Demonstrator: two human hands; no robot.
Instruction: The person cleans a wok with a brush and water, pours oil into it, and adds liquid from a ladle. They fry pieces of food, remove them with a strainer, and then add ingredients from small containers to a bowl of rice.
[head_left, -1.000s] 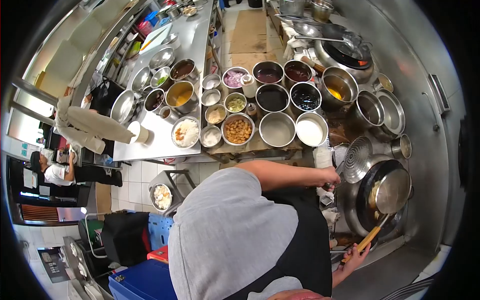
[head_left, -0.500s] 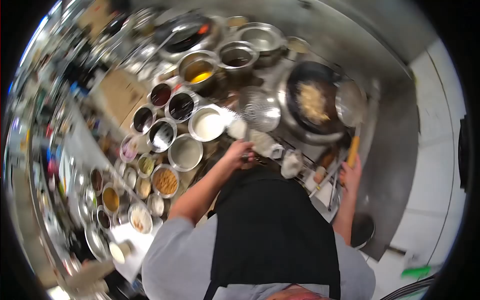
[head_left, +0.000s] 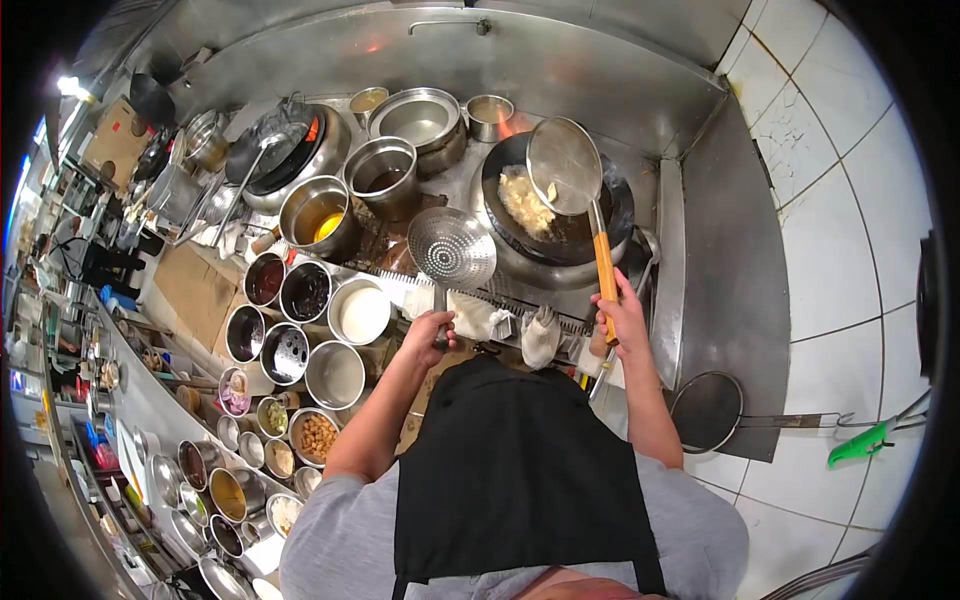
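My left hand (head_left: 430, 333) is closed around the handle of a perforated ladle (head_left: 452, 248), whose round bowl sits left of the wok over the stove's edge. A long wooden handle is gripped in my right hand (head_left: 624, 315); it belongs to a fine mesh strainer (head_left: 565, 165). The strainer is above the black wok (head_left: 612, 222), covering part of its far side, with a small pale piece of food on or behind the mesh. Inside the wok, pale chopped food (head_left: 522, 205) lies toward the left. A crumpled white cloth (head_left: 541, 338) rests between my hands at the stove's front.
Metal pots, one holding yellow liquid (head_left: 327, 228), stand left of the wok. Sauce containers, including a white one (head_left: 360, 311), fill the left side. A second wok (head_left: 275, 150) is at the far left. Another strainer (head_left: 706, 412) hangs at right, near a green-handled object (head_left: 858, 443).
The view has swung round and sharpened. The mesh strainer has moved from the wok's right edge to over its far middle. Both hands keep their hold.
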